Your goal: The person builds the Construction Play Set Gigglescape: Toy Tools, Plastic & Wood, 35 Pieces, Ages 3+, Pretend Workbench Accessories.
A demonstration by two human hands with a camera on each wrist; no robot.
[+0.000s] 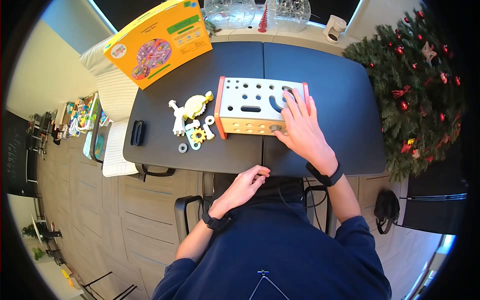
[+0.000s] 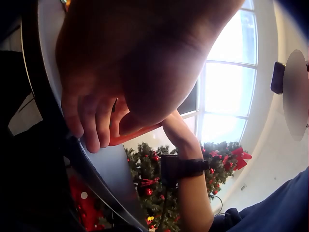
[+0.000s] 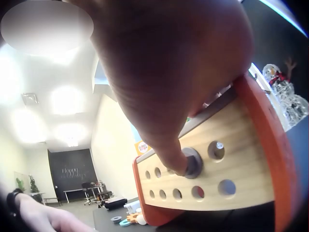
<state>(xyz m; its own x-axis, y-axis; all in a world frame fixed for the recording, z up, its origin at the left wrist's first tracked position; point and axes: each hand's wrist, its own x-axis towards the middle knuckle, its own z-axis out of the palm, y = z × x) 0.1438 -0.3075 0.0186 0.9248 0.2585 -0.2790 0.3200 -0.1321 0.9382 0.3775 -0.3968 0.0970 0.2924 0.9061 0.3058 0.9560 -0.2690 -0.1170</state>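
A wooden toy workbench [image 1: 232,99] with a white perforated top and red ends stands on the dark table. My right hand [image 1: 306,131] lies over its right part, fingers extended across the top by the curved slot. In the right wrist view, the thumb [image 3: 173,157] presses at a grey round-headed piece [image 3: 194,163] set in a hole of the wooden side. My left hand [image 1: 243,186] rests at the table's near edge, fingers loosely curled, holding nothing. Left of the workbench lie a yellow toy piece [image 1: 196,106], white pieces [image 1: 178,122], a yellow gear [image 1: 198,135] and a grey ring [image 1: 183,148].
An orange toy box [image 1: 170,75] stands at the table's back left. A small black tray-like object [image 1: 137,133] sits near the left edge. To the right is a decorated Christmas tree [image 1: 400,95]; a white chair [image 1: 120,142] stands on the left.
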